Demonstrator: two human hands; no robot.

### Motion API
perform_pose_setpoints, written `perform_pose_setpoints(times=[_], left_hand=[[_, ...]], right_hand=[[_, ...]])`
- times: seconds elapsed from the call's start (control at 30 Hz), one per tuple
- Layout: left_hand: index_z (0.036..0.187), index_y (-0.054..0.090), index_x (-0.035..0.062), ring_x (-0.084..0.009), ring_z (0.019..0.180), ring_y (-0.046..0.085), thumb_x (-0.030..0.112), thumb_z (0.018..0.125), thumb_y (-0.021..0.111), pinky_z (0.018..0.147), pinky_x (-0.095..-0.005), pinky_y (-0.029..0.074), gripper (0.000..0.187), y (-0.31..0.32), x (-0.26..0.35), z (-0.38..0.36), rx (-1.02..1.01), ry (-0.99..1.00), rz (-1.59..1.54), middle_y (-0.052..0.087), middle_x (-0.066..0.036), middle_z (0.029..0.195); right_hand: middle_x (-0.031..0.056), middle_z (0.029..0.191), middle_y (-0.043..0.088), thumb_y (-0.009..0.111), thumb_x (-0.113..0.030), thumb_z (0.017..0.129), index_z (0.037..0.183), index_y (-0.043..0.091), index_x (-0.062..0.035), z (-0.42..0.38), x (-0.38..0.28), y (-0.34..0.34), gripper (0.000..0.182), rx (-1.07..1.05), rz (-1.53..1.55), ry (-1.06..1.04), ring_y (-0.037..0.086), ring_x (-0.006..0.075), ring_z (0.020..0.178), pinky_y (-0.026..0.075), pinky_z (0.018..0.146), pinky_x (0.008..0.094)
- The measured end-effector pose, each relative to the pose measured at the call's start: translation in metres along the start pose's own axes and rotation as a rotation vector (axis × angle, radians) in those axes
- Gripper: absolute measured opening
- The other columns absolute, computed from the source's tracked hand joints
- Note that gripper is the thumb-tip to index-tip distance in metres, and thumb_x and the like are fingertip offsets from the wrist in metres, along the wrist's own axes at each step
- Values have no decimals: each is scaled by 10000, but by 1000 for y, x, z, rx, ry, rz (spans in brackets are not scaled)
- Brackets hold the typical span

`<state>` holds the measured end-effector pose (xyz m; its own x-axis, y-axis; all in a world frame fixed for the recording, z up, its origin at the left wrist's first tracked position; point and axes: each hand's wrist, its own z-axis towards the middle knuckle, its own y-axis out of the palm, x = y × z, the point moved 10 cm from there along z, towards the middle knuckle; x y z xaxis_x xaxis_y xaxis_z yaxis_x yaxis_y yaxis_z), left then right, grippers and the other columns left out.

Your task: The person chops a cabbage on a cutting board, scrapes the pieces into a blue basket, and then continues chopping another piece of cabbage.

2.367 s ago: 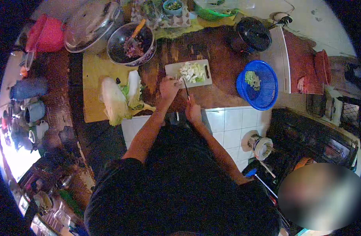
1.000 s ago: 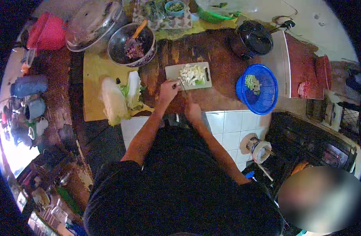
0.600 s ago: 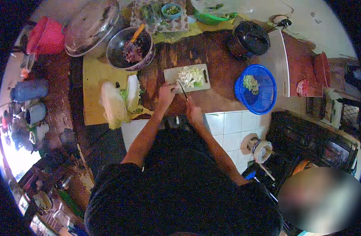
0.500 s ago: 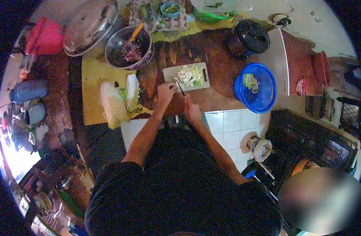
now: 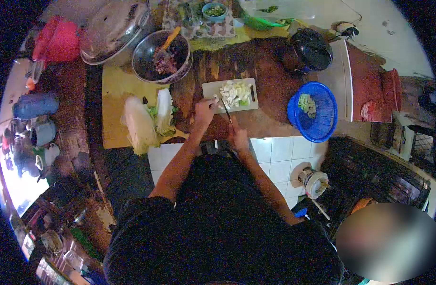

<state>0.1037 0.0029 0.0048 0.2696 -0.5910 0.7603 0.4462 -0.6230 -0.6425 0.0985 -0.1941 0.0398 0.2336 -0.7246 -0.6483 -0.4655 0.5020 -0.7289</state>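
My right hand (image 5: 238, 137) is wrapped round the handle of a knife (image 5: 227, 111), its blade angled across the front of a white cutting board (image 5: 213, 87). Chopped pale cabbage (image 5: 237, 92) is heaped on the board, to the right of and behind the blade. At the board's left front edge, my left hand (image 5: 205, 112) has its fingers closed on a small pale piece of cabbage (image 5: 215, 99) beside the blade. Off to the left, a whole napa cabbage (image 5: 138, 121) and a separate cabbage piece (image 5: 164, 110) lie on a yellowish surface.
A blue basket (image 5: 333, 111) holding chopped pale green pieces stands at the right. A bowl (image 5: 138, 64) with a spatula and purplish food sits back left, near a large lid (image 5: 114, 28). A black pot (image 5: 310, 52) stands back right.
The view has shifted slightly, so the counter things sit a little further right. My hands stay at the board's front, the knife still in my right hand.
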Motion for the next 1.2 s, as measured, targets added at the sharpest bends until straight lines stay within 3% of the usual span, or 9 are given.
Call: perform_pose_setpoints(times=[0.37, 0.47, 0.53, 0.6, 0.67, 0.9, 1.07, 1.17, 1.2], left_hand=[[869, 721, 39, -346, 775, 672, 96, 758, 683, 702, -397, 525, 131, -11, 6, 1, 37, -77, -26, 686, -180, 839], [867, 722, 46, -327, 786, 680, 93, 756, 685, 707, -387, 530, 126, -5, -1, 0, 31, -111, -50, 695, -165, 848], [868, 724, 53, -316, 798, 684, 93, 754, 689, 718, -385, 532, 126, -6, -1, 3, 23, -114, -85, 698, -162, 856], [869, 726, 59, -308, 807, 686, 92, 752, 691, 731, -384, 535, 126, -11, 2, 2, 19, -86, -103, 699, -161, 861], [871, 729, 66, -301, 815, 687, 88, 751, 691, 745, -379, 538, 128, -8, 0, 2, 7, -57, -153, 701, -160, 871], [898, 731, 76, -287, 829, 689, 96, 720, 702, 755, -373, 540, 181, 7, -19, -2, -40, -209, -90, 704, -153, 889], [880, 721, 56, -341, 798, 662, 130, 711, 707, 734, -415, 528, 186, 8, -20, -3, -5, -131, -133, 681, -162, 857], [888, 715, 58, -368, 821, 637, 149, 730, 697, 750, -430, 519, 183, -2, 6, -5, 1, -25, -87, 660, -168, 888], [894, 713, 60, -374, 833, 628, 155, 739, 692, 759, -433, 516, 183, -7, 17, -6, 5, 36, -45, 652, -169, 901]], right_hand=[[259, 686, 602, 487, -221, 958, 1334, 498, -126, 20, 16, 46, 388, -144, -169, -1, 602, 454, 596, 462, 513, 553], [251, 683, 605, 507, -211, 953, 1337, 500, -134, 6, 10, 14, 392, 84, -45, -163, 601, 462, 610, 465, 526, 549], [258, 691, 603, 516, -212, 955, 1344, 496, -133, -1, -10, -10, 397, 317, -57, -459, 600, 466, 620, 463, 541, 552], [262, 696, 603, 521, -216, 959, 1348, 494, -132, -1, -8, -12, 399, 290, -40, -442, 601, 463, 620, 459, 546, 552], [264, 698, 606, 523, -224, 963, 1350, 493, -132, -7, 7, -5, 399, 1, -4, -102, 603, 452, 610, 452, 541, 551], [247, 683, 617, 518, -194, 968, 1403, 439, -141, -17, 11, -4, 445, 34, -17, -168, 598, 424, 557, 436, 497, 510], [253, 659, 603, 528, -201, 965, 1406, 435, -140, -24, 17, -9, 455, 148, 14, -176, 565, 423, 503, 409, 477, 512], [253, 647, 596, 538, -213, 965, 1407, 435, -153, -25, 26, -7, 458, 87, -17, -111, 559, 406, 484, 401, 461, 503], [252, 643, 593, 542, -213, 963, 1400, 443, -156, -22, 55, 5, 451, -1, 132, 159, 561, 405, 486, 398, 455, 498]])
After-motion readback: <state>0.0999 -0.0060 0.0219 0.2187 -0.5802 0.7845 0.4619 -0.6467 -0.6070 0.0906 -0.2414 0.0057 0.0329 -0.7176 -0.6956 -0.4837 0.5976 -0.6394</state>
